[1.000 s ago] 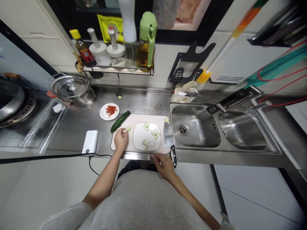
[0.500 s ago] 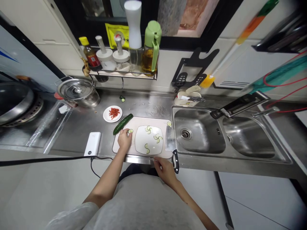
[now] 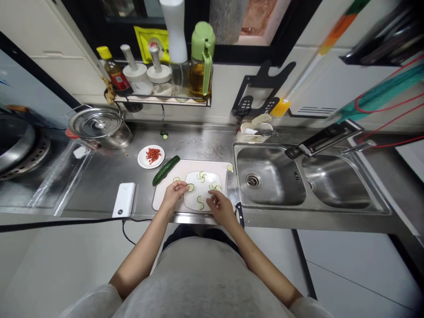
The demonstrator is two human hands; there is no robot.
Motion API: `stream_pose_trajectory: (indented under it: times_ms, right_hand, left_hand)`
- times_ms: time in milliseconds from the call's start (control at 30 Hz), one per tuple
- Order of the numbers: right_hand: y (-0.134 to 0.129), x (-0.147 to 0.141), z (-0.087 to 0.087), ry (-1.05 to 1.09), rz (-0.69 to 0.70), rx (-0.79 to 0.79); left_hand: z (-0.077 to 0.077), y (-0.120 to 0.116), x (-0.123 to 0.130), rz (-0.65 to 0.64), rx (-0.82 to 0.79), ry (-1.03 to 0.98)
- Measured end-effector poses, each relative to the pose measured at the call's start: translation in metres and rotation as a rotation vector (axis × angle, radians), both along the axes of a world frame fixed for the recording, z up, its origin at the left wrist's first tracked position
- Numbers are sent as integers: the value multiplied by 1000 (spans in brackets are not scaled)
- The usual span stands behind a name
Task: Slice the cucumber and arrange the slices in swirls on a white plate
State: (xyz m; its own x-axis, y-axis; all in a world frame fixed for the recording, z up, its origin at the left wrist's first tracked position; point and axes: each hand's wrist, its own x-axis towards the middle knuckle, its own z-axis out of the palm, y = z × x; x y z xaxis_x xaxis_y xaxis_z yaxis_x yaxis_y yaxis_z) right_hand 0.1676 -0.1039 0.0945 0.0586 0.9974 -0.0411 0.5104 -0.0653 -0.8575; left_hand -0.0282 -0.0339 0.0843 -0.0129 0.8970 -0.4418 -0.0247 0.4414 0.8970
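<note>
My left hand (image 3: pixel 174 194) pinches a thin cucumber slice (image 3: pixel 191 187) over the left side of a white square plate (image 3: pixel 191 201). Curved cucumber pieces (image 3: pixel 200 203) lie in small groups on that plate. Above its right edge is my right hand (image 3: pixel 221 207), fingers bent and a little apart, with nothing visible in them. The plate rests on a pale cutting board (image 3: pixel 160 198). Another cucumber slice (image 3: pixel 176 179) is just behind my left hand. A whole-looking cucumber (image 3: pixel 166 170) lies across the board's left corner. The cleaver (image 3: pixel 240 215) is partly hidden at the right.
A small white plate (image 3: pixel 142 161) with red bits stands behind the cucumber. To the left are a white power bank (image 3: pixel 123 199) with a cable and a lidded steel pot (image 3: pixel 115 134). A double sink (image 3: pixel 271 176) lies right; a bottle rack (image 3: pixel 165 101) hangs above.
My left hand has moved right from the board to over the plate, bringing a cucumber slice. My right hand has come up from the counter's front edge to the plate's right side.
</note>
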Motion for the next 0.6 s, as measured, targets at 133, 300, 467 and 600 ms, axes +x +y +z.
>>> stream_pose_trajectory:
  times_ms: [133,300,467,600]
  right_hand:
    - [20,-12,8,167,47,-48]
    - [20,-18,15,261,44,-19]
    - [18,-11,16,252,73,22]
    - [18,-6,16,230,83,24]
  left_hand:
    - [23,-17,14,-151,-97,-115]
    - [25,-27,20,-133,-234,-289]
    - [22,-31,19,-216,-418,-454]
    - [25,-29,20,-227,-361,-444]
